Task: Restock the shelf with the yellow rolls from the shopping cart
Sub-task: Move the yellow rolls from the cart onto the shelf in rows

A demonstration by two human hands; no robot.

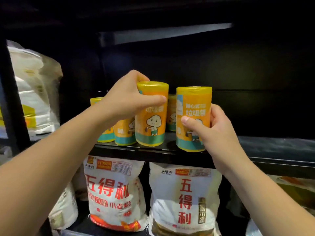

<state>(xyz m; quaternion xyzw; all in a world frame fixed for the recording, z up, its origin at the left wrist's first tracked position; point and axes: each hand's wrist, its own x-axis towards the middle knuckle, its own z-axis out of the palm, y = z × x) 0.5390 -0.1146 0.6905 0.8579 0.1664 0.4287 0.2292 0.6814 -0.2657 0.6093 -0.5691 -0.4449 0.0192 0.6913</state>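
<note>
While both yellow rolls stand upright, long axes vertical and cartoon labels facing the camera, they sit at the front edge of the dark shelf [272,145]. Whether their bases rest fully on the board I cannot tell.

The left roll [151,120] is gripped near its top by the left hand [126,97]: the thumb lies across the front of the label and the fingers curl round the back, closed on it. The right roll [192,106], at 3 o'clock from the first and apart from it by a narrow gap, is held lower down by the right hand [209,126], thumb pressed on the front over the cartoon figure, fingers wrapped behind its right side.

Both forearms reach up and forward from the bottom corners, the left wrist bent so the hand comes over the roll from 9 o'clock, the right wrist fairly straight.

More yellow rolls [123,133] stand upright behind and at 9 o'clock of the left roll, one showing between the two held. Two flour bags [184,198] stand at 6 o'clock on the level below, and a white sack [34,99] at 9 o'clock
</note>
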